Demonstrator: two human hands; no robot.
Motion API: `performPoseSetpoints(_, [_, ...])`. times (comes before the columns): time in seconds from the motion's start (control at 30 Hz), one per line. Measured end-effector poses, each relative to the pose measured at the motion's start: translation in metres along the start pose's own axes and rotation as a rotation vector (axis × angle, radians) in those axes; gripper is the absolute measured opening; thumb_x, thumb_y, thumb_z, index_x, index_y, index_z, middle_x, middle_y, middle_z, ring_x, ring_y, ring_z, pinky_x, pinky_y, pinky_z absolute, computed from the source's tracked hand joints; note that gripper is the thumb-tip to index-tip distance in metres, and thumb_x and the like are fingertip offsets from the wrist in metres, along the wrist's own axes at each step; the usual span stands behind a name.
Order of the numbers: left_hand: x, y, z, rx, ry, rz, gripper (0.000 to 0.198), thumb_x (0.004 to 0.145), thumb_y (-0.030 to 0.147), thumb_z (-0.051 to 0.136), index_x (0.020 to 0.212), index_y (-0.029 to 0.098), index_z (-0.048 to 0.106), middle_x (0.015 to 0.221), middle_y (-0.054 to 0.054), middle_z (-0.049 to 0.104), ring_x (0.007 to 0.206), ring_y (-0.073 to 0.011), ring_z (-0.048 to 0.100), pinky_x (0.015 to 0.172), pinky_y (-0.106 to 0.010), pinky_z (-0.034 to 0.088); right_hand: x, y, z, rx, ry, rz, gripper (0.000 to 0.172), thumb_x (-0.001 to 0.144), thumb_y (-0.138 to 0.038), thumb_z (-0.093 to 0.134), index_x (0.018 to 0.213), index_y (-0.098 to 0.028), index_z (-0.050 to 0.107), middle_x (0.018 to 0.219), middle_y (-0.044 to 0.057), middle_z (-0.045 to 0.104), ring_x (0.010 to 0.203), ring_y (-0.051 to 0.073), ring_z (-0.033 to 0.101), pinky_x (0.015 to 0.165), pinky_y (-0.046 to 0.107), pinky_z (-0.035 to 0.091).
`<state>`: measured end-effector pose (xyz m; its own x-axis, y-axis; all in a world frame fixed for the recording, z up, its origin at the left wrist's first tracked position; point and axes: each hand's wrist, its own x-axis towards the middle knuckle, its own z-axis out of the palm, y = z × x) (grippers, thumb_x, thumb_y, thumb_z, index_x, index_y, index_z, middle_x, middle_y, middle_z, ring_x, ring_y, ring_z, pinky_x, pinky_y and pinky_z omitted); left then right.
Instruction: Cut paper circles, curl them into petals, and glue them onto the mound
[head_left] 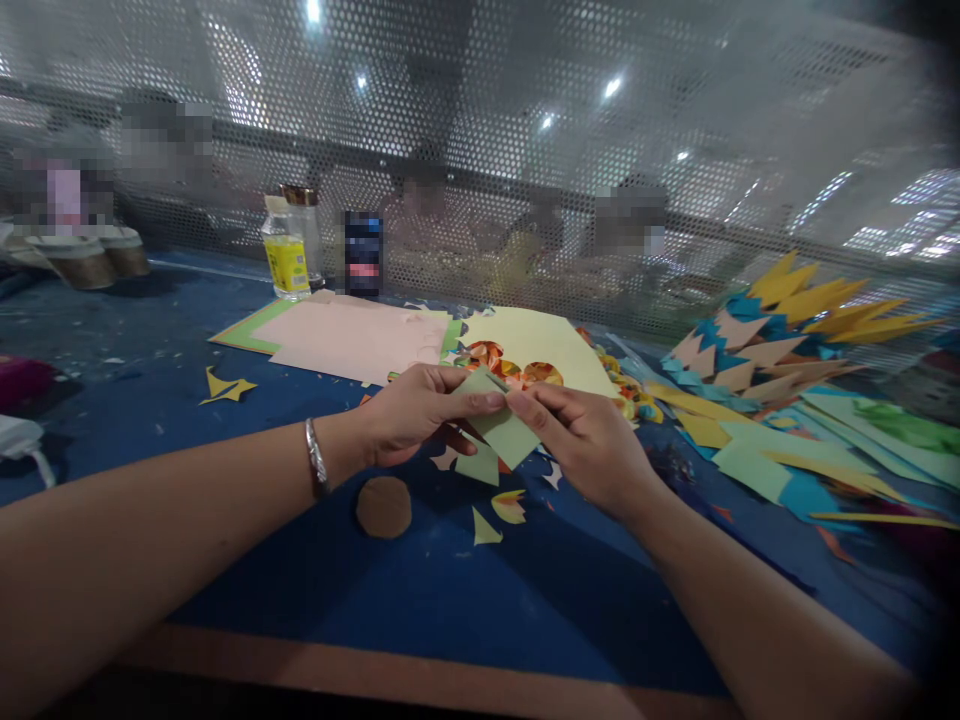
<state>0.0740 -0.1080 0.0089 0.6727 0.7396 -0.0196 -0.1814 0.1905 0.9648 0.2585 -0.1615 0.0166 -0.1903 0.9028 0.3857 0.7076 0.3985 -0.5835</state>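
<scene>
Between my two hands is a small pale green piece of paper [511, 432], held above the middle of the blue table. My left hand [420, 410] pinches its upper left part between thumb and fingers. At the upper right edge, my right hand [581, 430] grips the same paper with thumb and fingertips. Just below lies another light green scrap [478, 464], partly hidden by the held paper. A round brown disc [383, 507] rests on the table below my left hand. Shiny orange curled pieces [541, 374] sit behind my fingers.
Pink sheets [352, 335] and a pale yellow sheet [540, 335] lie behind my hands. A yellow-labelled bottle [286, 255] and a phone [364, 252] stand near the perforated metal screen [465, 120]. Layered pointed paper pieces [772, 335] and green strips [780, 460] fill the right side.
</scene>
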Motion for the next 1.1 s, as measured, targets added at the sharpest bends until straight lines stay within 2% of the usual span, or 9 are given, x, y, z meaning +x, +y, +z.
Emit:
performPoseSetpoints(0.37, [0.000,-0.001,0.000,0.037,-0.022,-0.010,0.025,0.071,0.034,0.076,0.083,0.013,0.071,0.073,-0.004,0.068,0.058,-0.0096,0.061,0.048,-0.019,0.047,0.001,0.000,0.001,-0.009,-0.001,-0.009,0.039,0.092,-0.049,0.046,0.067,-0.020,0.054,0.062,-0.001,0.050,0.057,0.012,0.044,0.051,0.025,0.032])
performPoseSetpoints(0.77, [-0.001,-0.001,0.001,0.118,-0.062,-0.018,0.023,0.072,0.033,0.076,0.075,0.012,0.068,0.066,-0.001,0.063,0.052,-0.0064,0.056,0.045,-0.017,0.046,0.000,-0.002,0.002,0.030,-0.012,-0.006,0.042,0.092,-0.050,0.046,0.063,-0.019,0.050,0.060,-0.002,0.047,0.057,0.011,0.044,0.053,0.025,0.034])
performPoseSetpoints(0.93, [0.000,0.004,-0.002,0.187,-0.087,-0.048,0.027,0.074,0.035,0.072,0.087,0.011,0.068,0.073,-0.005,0.066,0.055,-0.0091,0.058,0.046,-0.019,0.046,0.001,0.000,0.002,0.022,-0.007,-0.020,0.043,0.092,-0.050,0.045,0.063,-0.019,0.048,0.059,-0.003,0.044,0.055,0.010,0.040,0.052,0.025,0.031])
performPoseSetpoints(1.0, [0.000,0.010,-0.010,0.295,-0.009,-0.037,0.024,0.075,0.031,0.071,0.083,0.010,0.068,0.069,-0.005,0.065,0.055,-0.0094,0.057,0.045,-0.018,0.044,0.001,-0.001,0.001,0.016,-0.002,-0.015,0.044,0.092,-0.050,0.045,0.062,-0.019,0.047,0.058,-0.003,0.040,0.054,0.010,0.038,0.052,0.024,0.030])
performPoseSetpoints(1.07, [0.001,0.018,-0.022,0.467,0.166,0.027,0.017,0.073,0.024,0.070,0.066,0.009,0.064,0.056,0.000,0.058,0.050,-0.0064,0.051,0.043,-0.015,0.038,-0.001,-0.003,0.000,0.013,0.002,-0.004,0.045,0.093,-0.051,0.044,0.062,-0.019,0.046,0.057,-0.004,0.038,0.053,0.010,0.037,0.051,0.024,0.028])
performPoseSetpoints(1.1, [0.001,0.022,-0.029,0.551,0.247,0.064,0.020,0.071,0.020,0.070,0.057,0.009,0.060,0.050,0.002,0.052,0.047,-0.0048,0.048,0.042,-0.014,0.035,-0.001,-0.004,-0.001,0.012,0.005,0.003,0.045,0.093,-0.052,0.044,0.062,-0.019,0.046,0.057,-0.004,0.037,0.053,0.009,0.037,0.051,0.024,0.028])
